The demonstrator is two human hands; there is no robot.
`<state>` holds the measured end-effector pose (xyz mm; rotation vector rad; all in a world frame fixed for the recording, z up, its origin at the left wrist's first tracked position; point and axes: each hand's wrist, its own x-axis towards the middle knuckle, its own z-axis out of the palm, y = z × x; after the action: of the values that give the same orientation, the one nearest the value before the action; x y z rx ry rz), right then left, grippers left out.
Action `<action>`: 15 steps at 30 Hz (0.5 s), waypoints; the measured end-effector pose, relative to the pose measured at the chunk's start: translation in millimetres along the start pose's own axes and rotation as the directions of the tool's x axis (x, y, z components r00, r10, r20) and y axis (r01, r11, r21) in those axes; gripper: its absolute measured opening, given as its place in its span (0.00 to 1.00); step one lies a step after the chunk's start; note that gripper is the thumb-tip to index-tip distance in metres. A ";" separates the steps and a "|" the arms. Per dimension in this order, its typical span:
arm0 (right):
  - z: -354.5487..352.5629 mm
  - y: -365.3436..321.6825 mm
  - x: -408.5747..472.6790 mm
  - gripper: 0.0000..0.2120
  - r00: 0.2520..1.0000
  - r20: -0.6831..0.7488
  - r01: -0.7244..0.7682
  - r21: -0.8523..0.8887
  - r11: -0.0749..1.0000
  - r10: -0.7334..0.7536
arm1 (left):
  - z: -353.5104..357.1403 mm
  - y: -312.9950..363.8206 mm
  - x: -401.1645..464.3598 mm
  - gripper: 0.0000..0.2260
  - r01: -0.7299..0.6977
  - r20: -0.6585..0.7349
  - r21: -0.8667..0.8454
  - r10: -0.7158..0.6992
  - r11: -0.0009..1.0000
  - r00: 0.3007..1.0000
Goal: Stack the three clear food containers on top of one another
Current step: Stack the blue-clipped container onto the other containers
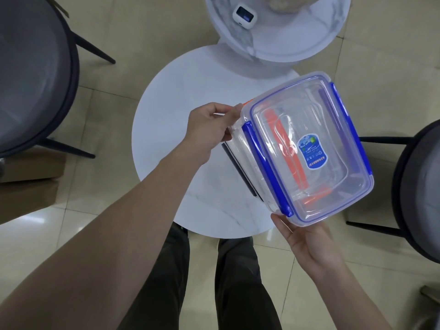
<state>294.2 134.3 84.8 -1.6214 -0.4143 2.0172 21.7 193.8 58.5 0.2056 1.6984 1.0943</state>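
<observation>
We find a clear container with blue clips (pixel 307 148) topmost over the right side of a round white table (pixel 166 129). Through its lid we see orange clips of a second container (pixel 279 129) directly beneath, and a dark clip of a third container (pixel 240 172) shows at the left edge lower down. Whether the pile rests on the table we cannot tell.

The left hand (pixel 209 129) has its fingers curled closed on the far left corner of the pile. The right hand (pixel 307 241) is spread open, palm up, with fingertips touching the near edge of the blue-clipped container.

A second white table (pixel 297 48) stands farther off, bearing a small white device (pixel 244 15). Dark chairs stand at the left (pixel 35 75) and right (pixel 419 194).
</observation>
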 end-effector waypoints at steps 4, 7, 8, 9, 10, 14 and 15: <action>1.2 -2.1 2.3 0.19 1.000 -0.017 0.007 -0.003 1.000 -0.007 | -2.2 -2.0 -0.3 0.06 -0.004 -0.010 -0.021 0.004 1.000 1.000; 1.9 -3.7 4.1 0.18 1.000 -0.026 -0.006 0.011 1.000 0.006 | -4.9 -4.2 -1.8 0.07 0.007 -0.016 -0.051 -0.008 0.999 1.000; 2.0 -4.4 4.7 0.18 1.000 -0.025 -0.010 0.012 1.000 0.010 | -5.3 -4.9 -2.3 0.08 0.012 -0.019 -0.064 -0.013 0.998 1.000; 2.1 -5.0 5.2 0.18 1.000 -0.026 -0.010 0.014 1.000 0.010 | -5.4 -5.6 -2.9 0.08 0.015 -0.025 -0.076 -0.017 0.997 1.000; 2.3 -5.4 6.0 0.18 1.000 -0.031 -0.004 0.018 1.000 0.004 | -5.6 -5.8 -3.4 0.09 0.013 -0.032 -0.083 -0.016 0.996 0.999; 1.6 -0.9 8.6 0.18 0.996 -0.085 0.014 0.086 0.996 -0.006 | -5.6 -11.3 -5.3 0.13 -0.020 -0.037 -0.064 0.018 0.998 0.999; 1.2 1.9 9.1 0.19 0.995 -0.101 0.008 0.105 0.994 0.002 | -5.6 -13.9 -6.2 0.14 -0.014 -0.035 -0.060 0.012 0.998 0.999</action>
<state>291.3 138.0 76.7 -1.6482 -0.2691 1.9123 24.8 179.0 52.5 0.1602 1.6938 1.1630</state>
